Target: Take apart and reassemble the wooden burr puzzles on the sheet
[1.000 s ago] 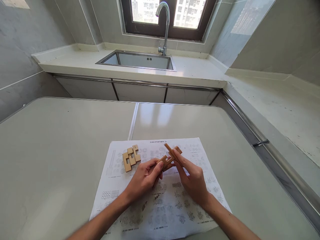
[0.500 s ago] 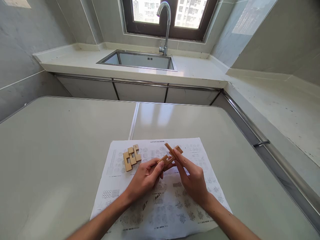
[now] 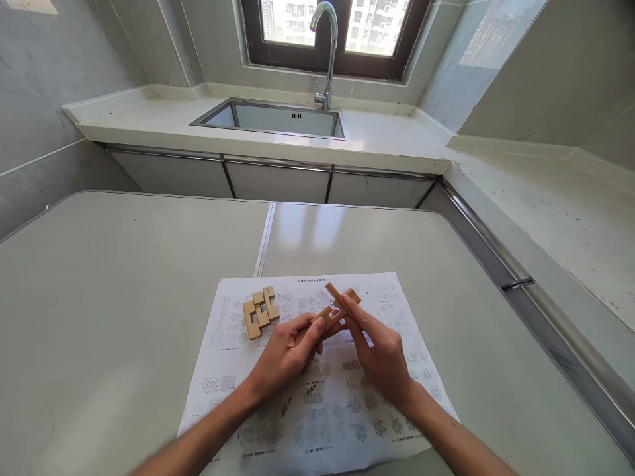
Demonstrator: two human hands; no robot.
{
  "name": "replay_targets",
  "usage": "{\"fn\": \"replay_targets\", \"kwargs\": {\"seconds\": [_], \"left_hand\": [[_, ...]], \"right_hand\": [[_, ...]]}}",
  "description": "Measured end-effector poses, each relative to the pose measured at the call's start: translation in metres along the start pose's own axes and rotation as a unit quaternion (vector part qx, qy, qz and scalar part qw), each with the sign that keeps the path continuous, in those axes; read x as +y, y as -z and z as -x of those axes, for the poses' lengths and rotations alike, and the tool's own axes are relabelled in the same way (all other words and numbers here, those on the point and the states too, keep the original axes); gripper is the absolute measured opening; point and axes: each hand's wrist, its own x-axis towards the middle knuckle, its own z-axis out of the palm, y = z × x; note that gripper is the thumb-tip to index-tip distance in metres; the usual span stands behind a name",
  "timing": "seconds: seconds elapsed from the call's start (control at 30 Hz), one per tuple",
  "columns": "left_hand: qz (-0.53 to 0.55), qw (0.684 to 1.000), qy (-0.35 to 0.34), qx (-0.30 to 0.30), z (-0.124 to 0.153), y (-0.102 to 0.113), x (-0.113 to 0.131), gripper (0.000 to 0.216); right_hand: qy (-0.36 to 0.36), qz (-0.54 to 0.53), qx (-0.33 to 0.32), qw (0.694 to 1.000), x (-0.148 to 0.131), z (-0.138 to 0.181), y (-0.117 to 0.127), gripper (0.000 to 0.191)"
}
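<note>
Both hands meet over a printed sheet (image 3: 218,390) and hold notched wooden puzzle pieces. My left hand (image 3: 292,347) pinches a notched wooden puzzle piece (image 3: 323,315) between thumb and fingers. Crossing it at a slant is a narrow wooden puzzle piece (image 3: 333,291), gripped by my right hand (image 3: 381,350) with the fingertips pressed together. Another piece end (image 3: 353,295) shows just beyond the right fingertips. The pieces touch, but fingers hide how they join. To the left, several notched wooden pieces (image 3: 262,315) lie side by side on the sheet.
The sheet, covered in small diagrams, lies on a pale table (image 3: 114,297) with a seam (image 3: 264,238). Past its far edge are a counter (image 3: 387,135), a sink (image 3: 278,119) and a tap (image 3: 330,59) below a window. A side counter (image 3: 555,192) runs along the right.
Almost nothing differs. The whole view has shifted very slightly, while both hands keep the same hold on the wooden pieces.
</note>
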Motion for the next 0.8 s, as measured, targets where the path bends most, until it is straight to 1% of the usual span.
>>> {"fn": "replay_targets", "kwargs": {"seconds": [0.17, 0.4, 0.53, 0.7, 0.8], "left_hand": [[-0.006, 1.000, 0.000, -0.003, 0.0001, -0.0006, 0.0017, 0.045], [-0.003, 1.000, -0.007, 0.012, 0.0012, -0.0024, 0.0012, 0.046], [-0.005, 1.000, -0.008, 0.015, 0.0007, -0.0024, 0.0010, 0.045], [-0.006, 1.000, -0.011, 0.011, 0.0005, -0.0027, 0.0025, 0.046], [-0.005, 1.000, -0.017, 0.013, 0.0010, -0.0028, 0.0038, 0.045]], "right_hand": [[0.007, -0.018, -0.015, 1.000, -0.0006, -0.0026, 0.0029, 0.069], [0.009, 0.009, 0.011, 1.000, -0.0025, -0.0014, 0.0000, 0.069], [0.007, 0.013, 0.007, 1.000, -0.0041, -0.0003, -0.0013, 0.069], [0.005, 0.017, 0.013, 1.000, -0.0037, 0.0000, -0.0017, 0.066], [-0.013, 0.009, 0.006, 1.000, -0.0041, 0.0004, -0.0009, 0.061]]}}
